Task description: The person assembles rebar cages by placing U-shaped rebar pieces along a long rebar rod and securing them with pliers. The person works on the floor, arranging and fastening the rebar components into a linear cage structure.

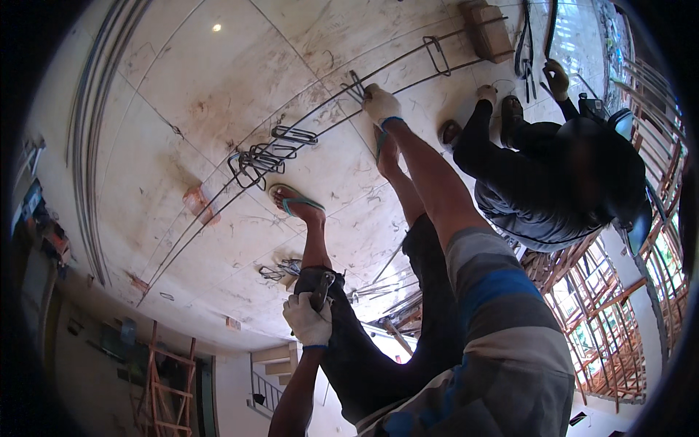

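Left hand point(308, 320), gloved, near: gripping pliers point(321, 293). Right hand point(382, 106), gloved, far: at a metal loop point(354, 87) on long bars point(397, 60); grip unclear. Loop pile point(262, 159): left, along the bars, above tiled floor point(240, 80).

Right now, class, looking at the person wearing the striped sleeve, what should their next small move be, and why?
Probably bring the left hand and its metal tool forward to the wire loop by the right hand. That loop is at the long rods, with the right hand already there, while the tool is held well back from it.
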`<act>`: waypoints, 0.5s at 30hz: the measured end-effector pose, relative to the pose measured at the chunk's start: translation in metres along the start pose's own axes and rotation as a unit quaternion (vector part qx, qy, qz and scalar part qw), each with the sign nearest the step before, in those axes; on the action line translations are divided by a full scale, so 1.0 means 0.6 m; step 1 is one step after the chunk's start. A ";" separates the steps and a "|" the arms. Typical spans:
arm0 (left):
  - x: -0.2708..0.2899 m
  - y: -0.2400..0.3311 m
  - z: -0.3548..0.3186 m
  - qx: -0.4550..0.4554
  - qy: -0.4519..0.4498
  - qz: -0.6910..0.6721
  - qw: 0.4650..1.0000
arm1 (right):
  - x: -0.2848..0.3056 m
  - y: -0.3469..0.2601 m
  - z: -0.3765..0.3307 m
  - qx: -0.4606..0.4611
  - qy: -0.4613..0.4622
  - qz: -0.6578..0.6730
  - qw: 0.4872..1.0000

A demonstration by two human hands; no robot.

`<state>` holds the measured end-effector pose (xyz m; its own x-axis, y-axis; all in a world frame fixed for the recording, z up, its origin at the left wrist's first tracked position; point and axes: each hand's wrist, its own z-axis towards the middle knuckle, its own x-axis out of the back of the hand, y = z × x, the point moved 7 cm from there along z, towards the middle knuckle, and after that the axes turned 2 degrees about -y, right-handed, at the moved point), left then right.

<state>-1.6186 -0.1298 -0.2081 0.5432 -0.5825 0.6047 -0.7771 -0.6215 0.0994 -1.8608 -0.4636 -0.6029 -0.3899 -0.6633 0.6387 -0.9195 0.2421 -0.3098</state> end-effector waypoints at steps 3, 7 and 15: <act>-0.002 0.001 -0.002 -0.003 0.000 0.001 1.000 | 0.043 0.038 0.019 -0.025 0.028 -0.004 0.999; -0.008 -0.001 0.006 0.002 0.001 0.007 1.000 | 0.089 0.052 0.039 -0.041 0.048 -0.007 0.998; -0.008 -0.001 0.011 0.016 -0.014 0.003 1.000 | 0.111 0.072 0.059 -0.035 0.060 -0.025 0.997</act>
<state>-1.6190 -0.1300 -0.2163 0.5482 -0.5995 0.5832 -0.7693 -0.6350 0.0704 -1.9248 -0.5227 -0.5987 -0.3432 -0.5871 0.7332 -0.9374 0.2635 -0.2278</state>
